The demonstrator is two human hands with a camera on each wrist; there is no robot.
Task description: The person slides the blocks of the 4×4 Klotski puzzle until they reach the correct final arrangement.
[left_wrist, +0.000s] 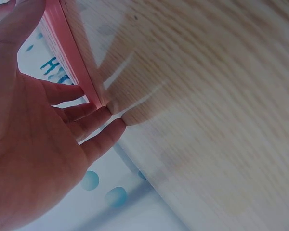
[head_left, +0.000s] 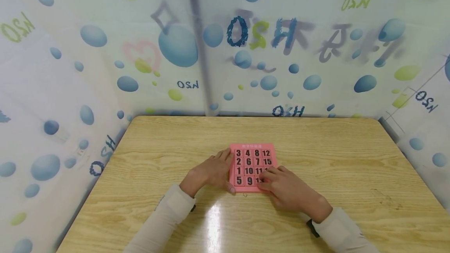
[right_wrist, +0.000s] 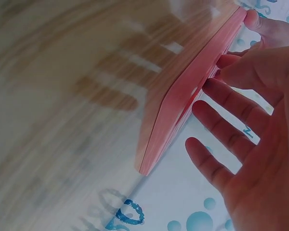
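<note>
A pink sliding number puzzle (head_left: 243, 166) lies flat on the wooden table, its black-numbered tiles set in rows. My left hand (head_left: 215, 171) rests along its left side, fingertips at the edge and thumb by the near left corner. In the left wrist view, that hand's fingers (left_wrist: 103, 147) reach out fairly straight beside the pink rim. Over the puzzle's lower right, my right hand (head_left: 286, 186) touches the tiles with thumb and index finger, covering some numbers. The right wrist view shows its other fingers (right_wrist: 224, 127) loosely extended next to the puzzle's side (right_wrist: 183, 91).
The light wood table (head_left: 168, 139) extends around the puzzle on all sides. Behind it hangs a pale wall sheet (head_left: 225, 73) printed with blue and green drops and lettering. Similar sheets flank the table at left and right.
</note>
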